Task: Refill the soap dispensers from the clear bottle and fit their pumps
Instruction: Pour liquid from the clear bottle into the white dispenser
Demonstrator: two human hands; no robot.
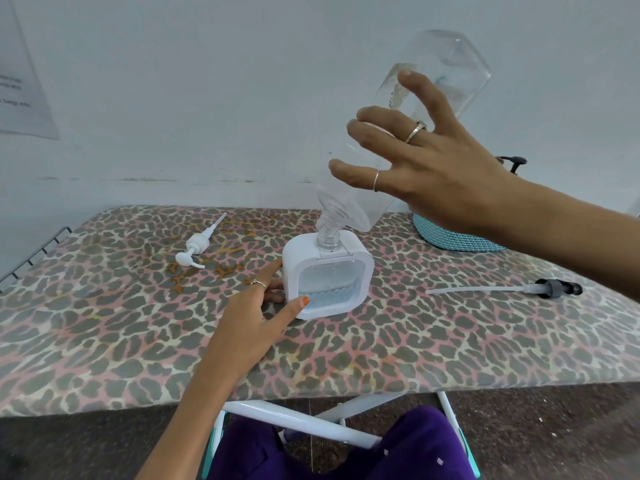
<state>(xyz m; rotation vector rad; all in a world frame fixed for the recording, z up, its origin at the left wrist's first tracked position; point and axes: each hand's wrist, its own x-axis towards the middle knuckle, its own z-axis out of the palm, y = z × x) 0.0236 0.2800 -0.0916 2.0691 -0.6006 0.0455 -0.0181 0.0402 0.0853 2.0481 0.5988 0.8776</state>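
Note:
A square white soap dispenser (328, 282) with a clear front window stands mid-board, with liquid in its lower part. My left hand (256, 306) steadies it, fingers on its left side and thumb on the front corner. The clear bottle (433, 84) is upended above it, its threaded neck in the dispenser's top opening. My right hand (426, 157) holds the bottle's body, fingers spread across it. A white pump (199, 245) lies to the left of the dispenser. A black pump with a long white tube (519, 289) lies to the right.
The work surface is an ironing board with a leopard-print cover (138, 323) against a white wall. A teal woven object (457, 237) sits at the back right behind my right arm. A wire rack (34, 254) hangs at the board's left end.

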